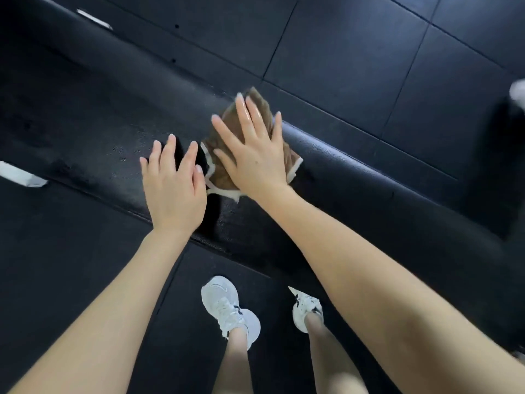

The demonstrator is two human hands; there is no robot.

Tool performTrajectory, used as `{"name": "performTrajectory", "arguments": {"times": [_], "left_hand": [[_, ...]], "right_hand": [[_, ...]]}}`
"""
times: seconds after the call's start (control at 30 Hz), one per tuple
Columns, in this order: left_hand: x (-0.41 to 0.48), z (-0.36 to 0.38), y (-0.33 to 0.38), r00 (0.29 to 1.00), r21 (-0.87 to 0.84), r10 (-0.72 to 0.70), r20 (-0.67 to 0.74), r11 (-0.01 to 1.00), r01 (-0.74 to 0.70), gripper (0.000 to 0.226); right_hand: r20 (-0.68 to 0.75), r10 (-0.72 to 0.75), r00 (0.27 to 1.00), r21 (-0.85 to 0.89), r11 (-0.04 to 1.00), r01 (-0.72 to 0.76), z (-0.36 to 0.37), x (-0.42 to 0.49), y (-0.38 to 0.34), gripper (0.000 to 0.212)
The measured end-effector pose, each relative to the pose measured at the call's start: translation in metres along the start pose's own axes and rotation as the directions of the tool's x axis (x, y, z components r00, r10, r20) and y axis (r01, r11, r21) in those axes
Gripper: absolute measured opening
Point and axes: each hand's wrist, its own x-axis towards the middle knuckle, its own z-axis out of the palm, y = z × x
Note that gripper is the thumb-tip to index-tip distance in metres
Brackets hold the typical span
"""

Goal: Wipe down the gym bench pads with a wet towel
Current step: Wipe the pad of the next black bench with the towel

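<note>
In the head view, the right hand [255,155] pressed the towel [220,177] flat-fingered mid-pad [85,123]. The left hand [173,189] rested open just beside it. Droplets glistened on the pad's left, so wiping seemed about half done, with the right end probably left.

Black rubber floor tiles [355,46] with thin seams fill the 12 to 2 o'clock area. At 6 o'clock a white left sneaker [224,305] and a white right sneaker [305,309] stand on the floor, a little apart. A blurred white object [518,92] sits at the 3 o'clock edge.
</note>
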Motion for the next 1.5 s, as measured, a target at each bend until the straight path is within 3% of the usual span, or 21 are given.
{"name": "performTrajectory", "arguments": {"times": [0.23,0.37,0.43,0.5,0.6,0.73,0.83,0.97,1.17,1.33,1.43,1.5], "left_hand": [[-0.007,0.003,0.054,0.99,-0.029,0.086,0.115,0.996,-0.083,0.045],[-0.016,0.009,0.065,0.98,0.01,0.075,0.184,0.997,-0.078,0.05],[-0.02,0.012,0.066,0.981,0.035,0.062,0.182,0.997,-0.069,0.05],[-0.026,0.016,0.069,0.985,0.042,0.047,0.168,0.998,-0.055,0.046],[-0.038,0.02,0.079,0.987,0.058,0.007,0.159,0.998,-0.016,0.043],[-0.056,0.026,0.104,0.974,0.091,-0.079,0.21,0.994,0.061,0.048],[-0.068,0.03,0.124,0.971,0.118,-0.063,0.233,0.992,0.036,0.048],[-0.08,0.038,0.144,0.969,0.159,-0.038,0.245,0.987,-0.001,0.049],[-0.115,0.044,0.158,0.953,0.124,0.101,0.285,0.982,-0.141,0.049],[-0.119,0.037,0.144,0.981,-0.077,0.149,0.127,0.987,-0.14,0.047],[-0.122,0.03,0.142,0.996,-0.133,0.087,0.016,0.987,-0.085,0.046],[-0.126,0.031,0.143,0.995,-0.129,0.094,0.015,0.988,-0.091,0.046]], "right_hand": [[0.083,0.241,0.967,-0.05,0.97,-0.237,-0.027,-0.161,0.075,0.048],[0.109,0.262,0.959,0.008,0.964,-0.264,-0.024,-0.104,0.063,0.047],[0.081,0.193,0.978,0.005,0.981,-0.194,-0.02,-0.05,0.053,0.047],[0.148,0.117,0.982,-0.035,0.993,-0.113,-0.017,-0.012,0.049,0.048],[0.183,0.061,0.981,-0.031,0.998,-0.056,-0.019,-0.017,0.06,0.051],[0.131,0.066,0.989,0.006,0.998,-0.067,-0.025,-0.081,0.099,0.059],[0.072,0.152,0.986,0.03,0.988,-0.155,-0.03,-0.139,0.13,0.05],[0.059,0.282,0.958,-0.059,0.959,-0.278,-0.041,-0.241,0.165,0.048],[0.049,0.402,0.914,-0.024,0.916,-0.401,-0.041,-0.317,0.129,0.047],[-0.001,0.23,0.973,0.066,0.971,-0.229,-0.02,-0.253,0.049,0.046],[-0.033,0.054,0.998,0.044,0.998,-0.053,-0.015,-0.248,0.065,0.044],[-0.05,0.002,0.999,0.005,1.0,-0.001,-0.018,-0.282,0.103,0.041]]}}
